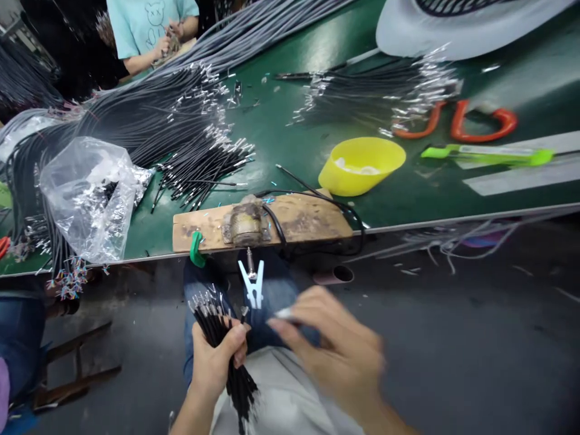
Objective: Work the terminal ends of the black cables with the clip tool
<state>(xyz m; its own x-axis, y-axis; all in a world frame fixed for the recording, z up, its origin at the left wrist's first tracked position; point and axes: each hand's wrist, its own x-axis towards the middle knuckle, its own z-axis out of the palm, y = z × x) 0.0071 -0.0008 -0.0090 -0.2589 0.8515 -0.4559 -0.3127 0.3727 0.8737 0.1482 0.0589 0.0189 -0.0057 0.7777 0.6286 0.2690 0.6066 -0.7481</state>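
Observation:
A bundle of short black cables with stripped, silvery ends is gripped in my left hand, above my lap. One cable end stands apart from the bundle near the thumb. My right hand is to its right, blurred by motion, with thumb and forefinger close together. A small whitish thing shows at those fingertips, too smeared to name. Between and beyond the hands, a light blue V-shaped clip hangs on a metal shaft. The shaft comes from a worn, motor-like cylinder mounted on a wooden board at the table edge.
On the green table lie piles of black cables, a clear plastic bag, a yellow cup, orange-handled scissors and a green marker. A green clamp grips the board. Another person works across the table.

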